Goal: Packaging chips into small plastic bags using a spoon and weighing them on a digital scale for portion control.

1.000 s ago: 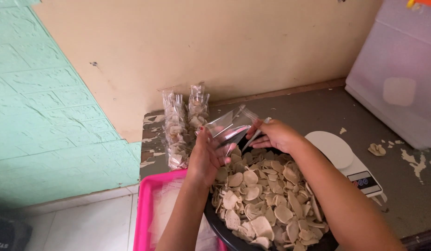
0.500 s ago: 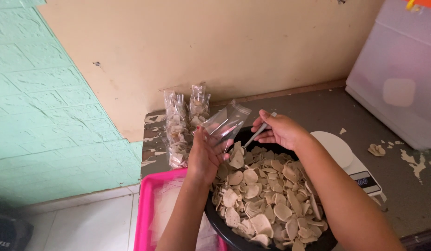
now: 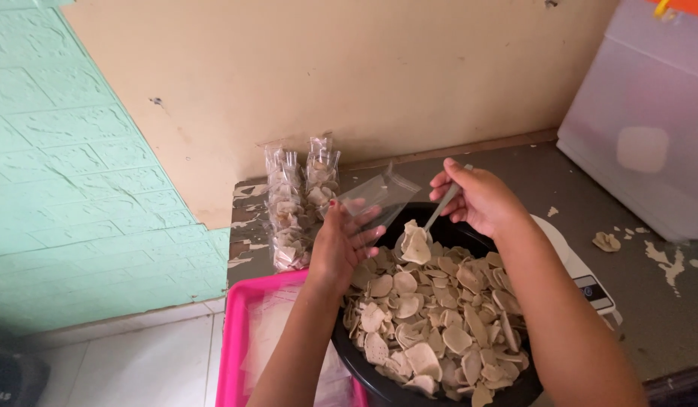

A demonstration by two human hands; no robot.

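Left hand [image 3: 341, 245] grips clear plastic bag [image 3: 380, 193] above black bowl [image 3: 364, 373] rim. Right hand [image 3: 481, 200] fingers clenched round spoon [image 3: 438, 209] (loaded with chips [image 3: 439, 324]) over bowl. Filled bags [image 3: 297, 200] against wall; pink tray [image 3: 236, 339] left of bowl.

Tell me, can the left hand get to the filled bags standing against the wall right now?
Probably not freely: the left hand is holding the clear empty bag open over the black bowl. The filled bags stand close beyond it, with nothing between.
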